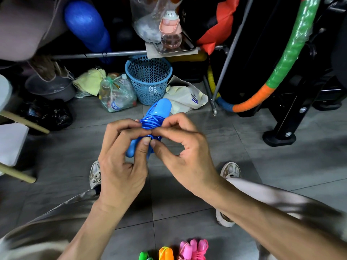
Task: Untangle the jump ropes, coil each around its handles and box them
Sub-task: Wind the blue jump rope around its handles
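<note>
Bare grey tiled floor (206, 139) surrounds the blue plastic jump rope (150, 123) — left hand (122, 158) grips its handles, right hand (180, 147) pinches the coil.

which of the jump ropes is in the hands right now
The blue jump rope: both the left hand and right hand pinch its coils. The green, orange and pink ropes lie on the floor.

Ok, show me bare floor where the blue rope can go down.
Bare tiles lie between the two shoes, under the hands. More lie right of the right shoe, before the black stand foot. It is crowded around the blue basket.
</note>
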A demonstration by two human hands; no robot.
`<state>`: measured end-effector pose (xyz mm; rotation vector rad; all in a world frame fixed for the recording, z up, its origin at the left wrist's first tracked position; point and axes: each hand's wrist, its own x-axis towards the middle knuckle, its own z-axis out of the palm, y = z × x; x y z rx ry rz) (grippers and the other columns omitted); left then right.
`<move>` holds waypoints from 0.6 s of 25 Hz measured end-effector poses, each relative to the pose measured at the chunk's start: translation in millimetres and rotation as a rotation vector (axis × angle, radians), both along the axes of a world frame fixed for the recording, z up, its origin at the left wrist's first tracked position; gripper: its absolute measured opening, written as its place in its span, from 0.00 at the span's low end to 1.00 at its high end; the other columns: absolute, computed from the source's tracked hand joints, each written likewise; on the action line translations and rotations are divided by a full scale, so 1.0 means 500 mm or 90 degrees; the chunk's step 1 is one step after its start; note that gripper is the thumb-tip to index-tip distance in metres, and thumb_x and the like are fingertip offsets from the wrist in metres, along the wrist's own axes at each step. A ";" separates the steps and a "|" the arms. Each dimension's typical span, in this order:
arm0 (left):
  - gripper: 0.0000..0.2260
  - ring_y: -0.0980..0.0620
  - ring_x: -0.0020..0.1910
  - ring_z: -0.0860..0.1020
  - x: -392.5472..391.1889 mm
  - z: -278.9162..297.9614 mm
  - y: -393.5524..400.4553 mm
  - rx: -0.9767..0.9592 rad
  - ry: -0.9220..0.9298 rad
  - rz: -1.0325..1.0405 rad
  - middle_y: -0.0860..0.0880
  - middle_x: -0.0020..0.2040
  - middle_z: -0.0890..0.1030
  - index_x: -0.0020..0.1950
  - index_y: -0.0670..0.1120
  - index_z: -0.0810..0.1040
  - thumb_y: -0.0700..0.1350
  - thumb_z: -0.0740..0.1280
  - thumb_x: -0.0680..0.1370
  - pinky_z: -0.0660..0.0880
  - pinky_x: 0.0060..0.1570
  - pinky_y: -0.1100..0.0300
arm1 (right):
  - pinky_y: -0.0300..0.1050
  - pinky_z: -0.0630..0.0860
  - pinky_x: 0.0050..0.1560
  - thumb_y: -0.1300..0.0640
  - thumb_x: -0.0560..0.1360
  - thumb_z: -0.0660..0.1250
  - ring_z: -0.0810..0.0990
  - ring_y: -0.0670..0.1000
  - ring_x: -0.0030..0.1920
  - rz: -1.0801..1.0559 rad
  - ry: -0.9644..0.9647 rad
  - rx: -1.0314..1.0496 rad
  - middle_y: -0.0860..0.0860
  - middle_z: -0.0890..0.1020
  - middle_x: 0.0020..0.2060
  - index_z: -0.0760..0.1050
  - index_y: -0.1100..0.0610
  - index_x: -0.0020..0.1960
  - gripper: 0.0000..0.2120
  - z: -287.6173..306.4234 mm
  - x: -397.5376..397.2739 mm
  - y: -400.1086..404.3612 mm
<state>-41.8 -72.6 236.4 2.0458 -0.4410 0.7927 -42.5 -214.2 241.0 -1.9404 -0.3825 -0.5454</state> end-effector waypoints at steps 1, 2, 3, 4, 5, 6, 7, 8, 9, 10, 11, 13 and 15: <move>0.04 0.53 0.53 0.75 0.001 0.000 -0.001 -0.017 0.009 0.000 0.43 0.51 0.75 0.48 0.37 0.80 0.34 0.67 0.75 0.70 0.55 0.64 | 0.46 0.76 0.51 0.64 0.72 0.72 0.78 0.51 0.49 0.008 0.013 0.010 0.53 0.77 0.46 0.83 0.62 0.51 0.08 0.000 0.002 0.001; 0.04 0.52 0.52 0.76 0.002 0.000 -0.001 -0.032 0.020 0.001 0.43 0.51 0.75 0.48 0.38 0.81 0.34 0.68 0.75 0.70 0.55 0.63 | 0.46 0.75 0.52 0.64 0.72 0.71 0.77 0.51 0.50 0.011 0.019 0.009 0.53 0.76 0.47 0.82 0.63 0.51 0.08 0.000 0.002 0.003; 0.04 0.52 0.52 0.76 0.002 0.001 -0.003 -0.046 0.033 0.004 0.43 0.51 0.76 0.49 0.39 0.80 0.35 0.69 0.75 0.70 0.54 0.64 | 0.48 0.75 0.52 0.64 0.73 0.70 0.77 0.51 0.50 0.007 0.020 -0.005 0.53 0.76 0.48 0.81 0.63 0.51 0.07 -0.003 0.002 0.007; 0.04 0.52 0.51 0.76 0.001 0.001 -0.006 -0.064 0.047 0.009 0.42 0.50 0.76 0.49 0.39 0.80 0.34 0.70 0.75 0.70 0.53 0.66 | 0.50 0.75 0.52 0.65 0.74 0.69 0.77 0.52 0.50 -0.003 0.020 -0.025 0.53 0.75 0.49 0.79 0.63 0.50 0.06 -0.006 0.000 0.011; 0.05 0.53 0.51 0.76 0.002 0.000 -0.009 -0.084 0.064 0.009 0.42 0.50 0.76 0.49 0.39 0.80 0.34 0.70 0.74 0.70 0.52 0.69 | 0.52 0.75 0.52 0.66 0.74 0.67 0.76 0.52 0.50 -0.014 0.024 -0.038 0.53 0.75 0.49 0.78 0.63 0.49 0.05 -0.008 -0.002 0.015; 0.06 0.54 0.51 0.76 0.005 -0.001 -0.011 -0.099 0.081 0.001 0.42 0.50 0.77 0.49 0.38 0.79 0.34 0.71 0.74 0.70 0.51 0.71 | 0.53 0.74 0.52 0.67 0.74 0.66 0.76 0.53 0.51 -0.023 0.035 -0.038 0.52 0.74 0.49 0.76 0.63 0.49 0.04 -0.009 -0.001 0.016; 0.06 0.56 0.52 0.76 0.008 -0.003 -0.012 -0.099 0.094 -0.012 0.42 0.50 0.77 0.49 0.38 0.79 0.34 0.71 0.74 0.69 0.51 0.72 | 0.53 0.74 0.53 0.66 0.74 0.64 0.75 0.53 0.51 -0.025 0.055 -0.028 0.52 0.73 0.49 0.76 0.62 0.48 0.04 -0.010 0.000 0.016; 0.05 0.57 0.52 0.76 0.011 -0.005 -0.012 -0.088 0.104 -0.031 0.43 0.50 0.77 0.49 0.38 0.79 0.36 0.71 0.74 0.69 0.52 0.71 | 0.53 0.74 0.53 0.65 0.75 0.63 0.75 0.52 0.52 -0.026 0.080 -0.019 0.51 0.73 0.50 0.75 0.61 0.48 0.04 -0.011 0.001 0.015; 0.05 0.58 0.53 0.76 0.013 -0.008 -0.012 -0.081 0.120 -0.052 0.45 0.51 0.77 0.49 0.39 0.79 0.38 0.70 0.74 0.69 0.54 0.69 | 0.53 0.74 0.54 0.64 0.75 0.62 0.75 0.52 0.52 -0.026 0.106 -0.014 0.50 0.72 0.50 0.74 0.60 0.48 0.04 -0.013 0.001 0.013; 0.05 0.58 0.55 0.76 0.015 -0.011 -0.011 -0.080 0.143 -0.073 0.46 0.53 0.77 0.49 0.40 0.80 0.39 0.69 0.75 0.69 0.55 0.68 | 0.53 0.74 0.55 0.63 0.76 0.61 0.74 0.52 0.53 -0.027 0.130 -0.013 0.49 0.72 0.50 0.74 0.59 0.49 0.04 -0.015 0.001 0.011; 0.05 0.57 0.57 0.76 0.017 -0.012 -0.010 -0.079 0.166 -0.090 0.47 0.55 0.77 0.50 0.41 0.80 0.39 0.68 0.75 0.69 0.57 0.67 | 0.53 0.74 0.56 0.63 0.76 0.61 0.74 0.52 0.53 -0.024 0.151 -0.015 0.49 0.71 0.50 0.73 0.58 0.49 0.04 -0.017 0.001 0.009; 0.06 0.55 0.60 0.75 0.018 -0.013 -0.009 -0.065 0.190 -0.108 0.48 0.58 0.76 0.52 0.43 0.80 0.39 0.67 0.76 0.69 0.59 0.66 | 0.53 0.73 0.57 0.64 0.77 0.61 0.73 0.52 0.54 -0.007 0.175 -0.023 0.49 0.71 0.50 0.73 0.58 0.49 0.04 -0.020 0.005 0.002; 0.06 0.57 0.61 0.74 0.019 -0.010 -0.008 -0.041 0.189 -0.104 0.49 0.58 0.75 0.51 0.44 0.80 0.39 0.66 0.76 0.69 0.60 0.67 | 0.52 0.73 0.57 0.64 0.77 0.61 0.73 0.51 0.53 0.008 0.178 -0.032 0.49 0.71 0.50 0.73 0.59 0.49 0.03 -0.021 0.007 -0.003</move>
